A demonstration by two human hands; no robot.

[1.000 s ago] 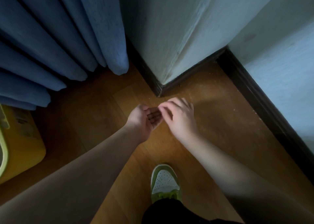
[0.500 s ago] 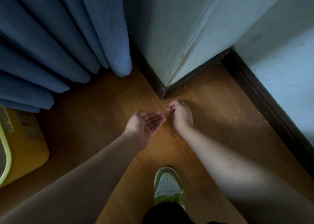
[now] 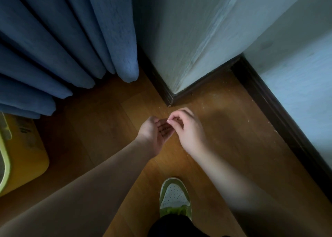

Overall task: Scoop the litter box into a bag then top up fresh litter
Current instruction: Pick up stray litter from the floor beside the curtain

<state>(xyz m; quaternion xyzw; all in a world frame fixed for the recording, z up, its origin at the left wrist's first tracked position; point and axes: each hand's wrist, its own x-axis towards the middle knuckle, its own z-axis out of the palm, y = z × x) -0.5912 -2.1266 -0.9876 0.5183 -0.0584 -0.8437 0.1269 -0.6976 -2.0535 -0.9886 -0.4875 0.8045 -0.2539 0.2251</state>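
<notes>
My left hand [image 3: 157, 131] is cupped palm up over the wooden floor [image 3: 100, 129], with small dark bits of litter lying in the palm. My right hand [image 3: 188, 129] is right beside it, thumb and forefinger pinched together over the cupped palm; anything between the fingertips is too small to see. Pale litter grains [image 3: 210, 100] are scattered on the floor along the dark skirting [image 3: 280, 121]. A yellow litter box [image 3: 25, 154] with a light green rim is cut off by the left edge.
Blue curtains [image 3: 71, 44] hang to the floor at the upper left. A white wall corner [image 3: 197, 44] juts out just beyond my hands. My green and white shoe [image 3: 175, 197] stands on the floor below them.
My right hand was down at the floor by the wall corner half a second ago. It has lifted and come back over my cupped left palm with pinched fingers.
</notes>
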